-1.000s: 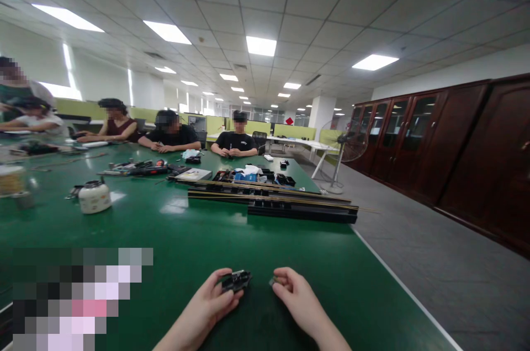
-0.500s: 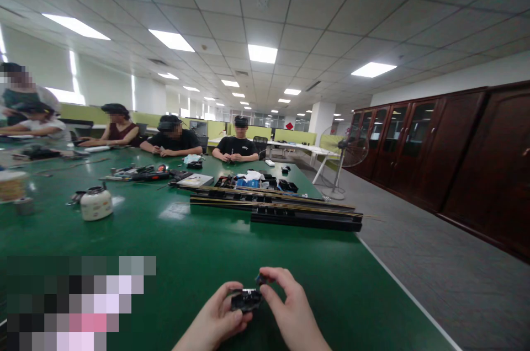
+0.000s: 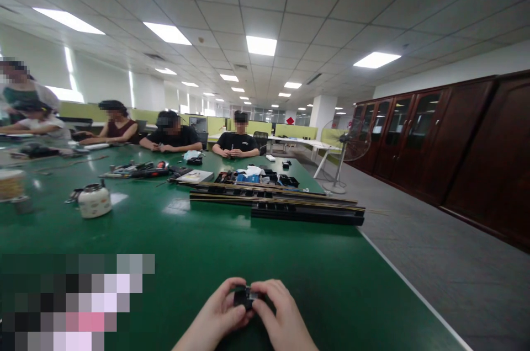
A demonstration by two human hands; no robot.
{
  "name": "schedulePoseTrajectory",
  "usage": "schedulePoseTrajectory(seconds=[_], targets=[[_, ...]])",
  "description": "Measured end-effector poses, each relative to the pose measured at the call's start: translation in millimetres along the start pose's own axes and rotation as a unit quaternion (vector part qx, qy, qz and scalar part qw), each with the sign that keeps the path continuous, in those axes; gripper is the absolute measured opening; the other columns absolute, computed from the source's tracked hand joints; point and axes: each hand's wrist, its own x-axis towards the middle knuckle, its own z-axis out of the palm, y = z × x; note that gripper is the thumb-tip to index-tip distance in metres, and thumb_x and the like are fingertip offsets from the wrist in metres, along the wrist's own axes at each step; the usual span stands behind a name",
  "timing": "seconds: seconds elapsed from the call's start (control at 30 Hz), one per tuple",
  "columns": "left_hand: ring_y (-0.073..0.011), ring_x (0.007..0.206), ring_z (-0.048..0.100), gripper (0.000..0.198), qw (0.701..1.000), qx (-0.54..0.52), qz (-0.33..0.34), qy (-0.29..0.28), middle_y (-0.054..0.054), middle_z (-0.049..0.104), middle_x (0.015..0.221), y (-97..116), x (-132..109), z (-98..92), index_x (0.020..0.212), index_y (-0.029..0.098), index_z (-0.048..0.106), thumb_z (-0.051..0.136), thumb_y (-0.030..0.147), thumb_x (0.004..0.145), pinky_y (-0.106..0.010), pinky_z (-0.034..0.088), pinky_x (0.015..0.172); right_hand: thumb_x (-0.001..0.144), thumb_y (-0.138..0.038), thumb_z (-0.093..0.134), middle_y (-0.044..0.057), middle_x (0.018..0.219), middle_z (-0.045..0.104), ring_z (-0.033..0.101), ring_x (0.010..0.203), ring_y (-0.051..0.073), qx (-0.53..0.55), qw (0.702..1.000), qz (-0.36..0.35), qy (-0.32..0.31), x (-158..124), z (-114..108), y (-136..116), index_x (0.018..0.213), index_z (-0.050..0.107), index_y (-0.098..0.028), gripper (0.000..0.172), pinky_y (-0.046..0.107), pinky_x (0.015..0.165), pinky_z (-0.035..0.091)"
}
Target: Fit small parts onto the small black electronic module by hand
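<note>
Low in the head view, my left hand (image 3: 221,315) and my right hand (image 3: 278,312) meet over the green table (image 3: 186,240). Both pinch a small black part (image 3: 244,297) between fingers and thumbs. The part is mostly covered by my fingers, so its shape is hard to make out. Both hands hover close to the table's near edge.
Long black rails (image 3: 290,207) lie across the table's middle, with tools and small boxes (image 3: 248,177) behind them. A white jar (image 3: 94,200) stands at the left. Several people (image 3: 171,133) sit along the far side. A floor fan (image 3: 350,144) and dark wooden cabinets (image 3: 455,141) stand at the right.
My hands were apart, the left holding the black part and the right a small piece. They have come together, and both now grip the part.
</note>
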Motion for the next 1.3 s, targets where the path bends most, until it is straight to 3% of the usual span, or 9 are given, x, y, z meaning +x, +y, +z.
schedulePoseTrajectory(seconds=[0.7,0.83,1.03,1.13,1.3], targets=[[-0.0162,0.073,0.062,0.046,0.999,-0.010,-0.035,0.006,-0.006,0.065,0.083,7.9,-5.5,2.1,0.093,0.019,0.054,0.077,0.028,0.054,-0.029,0.044,0.073,0.084,-0.023,0.046,0.003,0.090,0.061,0.052,0.090,0.019,-0.022,0.999,-0.017,-0.022,-3.4,-0.4,-2.4,0.091,0.061,-0.024,0.017,0.031,0.081,0.041],[-0.0148,0.072,0.061,0.045,1.000,-0.016,-0.025,-0.004,-0.005,0.065,0.084,6.9,-5.4,0.1,0.094,0.019,0.054,0.076,0.027,0.056,-0.028,0.044,0.073,0.082,-0.021,0.048,0.004,0.098,0.059,0.051,0.098,0.020,-0.029,0.999,-0.023,-0.030,-3.6,-1.0,-1.9,0.093,0.061,-0.025,0.017,0.034,0.087,0.040],[-0.0170,0.075,0.063,0.044,0.999,-0.034,-0.035,0.006,-0.007,0.065,0.092,13.0,-9.1,3.6,0.094,0.019,0.056,0.076,0.026,0.055,-0.030,0.045,0.075,0.081,-0.027,0.050,0.006,0.118,0.054,0.045,0.113,0.022,0.011,1.000,-0.001,-0.025,-5.4,2.3,10.3,0.102,0.061,-0.027,0.023,0.041,0.098,0.034],[-0.0175,0.078,0.063,0.046,0.998,-0.046,-0.032,0.016,-0.006,0.065,0.096,17.9,-11.8,5.7,0.097,0.021,0.055,0.076,0.025,0.056,-0.030,0.045,0.076,0.079,-0.027,0.054,0.007,0.116,0.057,0.049,0.111,0.021,0.042,0.999,0.009,0.000,-6.1,6.6,15.4,0.111,0.055,-0.025,0.033,0.039,0.097,0.036],[-0.0175,0.083,0.062,0.050,0.999,-0.030,-0.026,-0.010,-0.006,0.064,0.096,18.1,-11.7,3.4,0.101,0.022,0.052,0.076,0.025,0.057,-0.029,0.045,0.077,0.078,-0.027,0.053,0.006,0.113,0.060,0.053,0.107,0.021,0.053,0.998,0.042,0.015,-6.4,10.0,16.9,0.110,0.055,-0.024,0.032,0.035,0.093,0.040]])
